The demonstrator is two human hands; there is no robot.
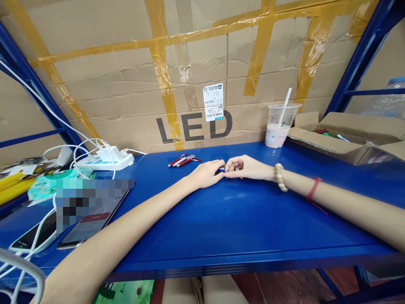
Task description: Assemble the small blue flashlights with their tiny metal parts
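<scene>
Left of the cup (280,131), fingers (233,163) hide most of a blue object (221,169); farther left, pixel blocks (74,204) cover part of a flat device (88,233). Right of the cup, the carton (329,145) runs out of view, its contents (325,133) too small to identify.

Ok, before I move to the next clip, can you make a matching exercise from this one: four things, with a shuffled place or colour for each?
Things:
1. small blue item
2. loose pens
3. drink cup
4. power strip

Descriptions:
A. beside the open cardboard box
B. white, under a charger
C. between the left hand and right hand
D. red and silver

Pairs: 1-C, 2-D, 3-A, 4-B
</scene>
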